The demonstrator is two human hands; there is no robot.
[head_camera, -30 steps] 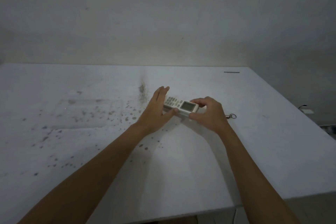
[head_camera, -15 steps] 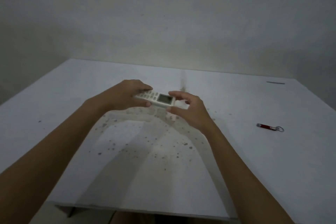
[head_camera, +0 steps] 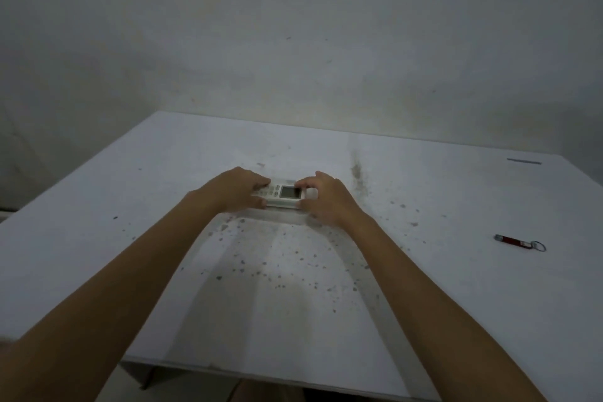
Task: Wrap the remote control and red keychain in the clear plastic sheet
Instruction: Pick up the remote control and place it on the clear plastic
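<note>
Both hands on the remote control (head_camera: 283,196), mid-table, screen side up, long axis running left-right. Left hand (head_camera: 239,190) covers the button end, fingers curled over the top and thumb at the near edge; right hand (head_camera: 328,198) pinches the screen end, fingers partly closed, thumb near edge, index on the far top corner. Remote looks to sit at the far edge of the clear plastic sheet (head_camera: 287,274), which shows only as a faint pale rectangle running toward the near table edge; cannot tell its exact outline, nor whether the remote is fully down or just above the surface. Red keychain (head_camera: 514,241) lies well apart to the right, on the bare white table (head_camera: 98,206), ring end pointing right, not on the sheet. Judgement: placing step for the remote, wrap not started, keychain not yet fetched. Risks: sheet is near-invisible against the speckled top, so the remote may land off-centre or half off it, leaving too little film to fold over. Light film could slide or bunch when the hands let go or drag across it. Rolling the remote up before the keychain is brought over would leave it out of the wrap. Small keychain could slip out an open end if the sides aren't folded in.
</note>
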